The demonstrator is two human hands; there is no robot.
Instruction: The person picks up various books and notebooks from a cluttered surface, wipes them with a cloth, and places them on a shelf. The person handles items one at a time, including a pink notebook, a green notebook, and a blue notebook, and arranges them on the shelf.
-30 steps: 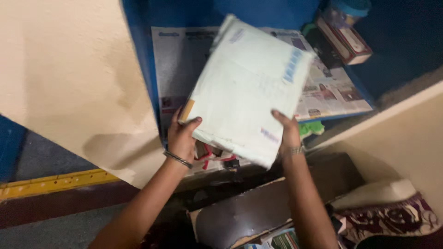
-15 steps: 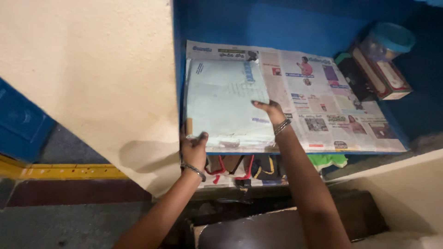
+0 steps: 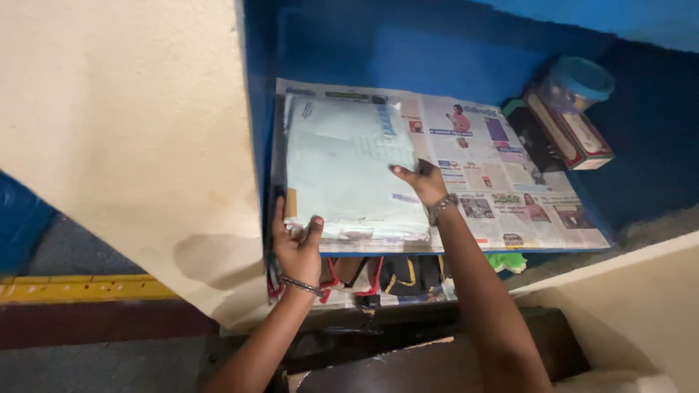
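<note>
A flat, pale plastic-wrapped packet (image 3: 349, 171) lies on the newspaper-lined shelf (image 3: 510, 207), tight against the left wall of the blue alcove (image 3: 437, 44). Its near edge sits level with the shelf front.

The left hand (image 3: 295, 244) is at the packet's near-left corner — fingers spread, thumb raised against the front edge, palm below the shelf lip. It grips nothing; it braces. The right hand (image 3: 421, 182) rests on the packet's right edge, fingers together and pressed flat on the wrapping.

To the right of the packet the newspaper is bare as far as a dark box (image 3: 535, 138), a red-edged carton (image 3: 571, 131) and a clear jar with a teal lid (image 3: 579, 84) in the far-right corner. Below the packet, folded dark garments with red and yellow trim (image 3: 393, 276) fill the lower shelf.

Judgement: seating the packet well calls for even pressure from both hands — pushing straight back, so the paper lining beneath does not ruck and the near edge does not overhang.
</note>
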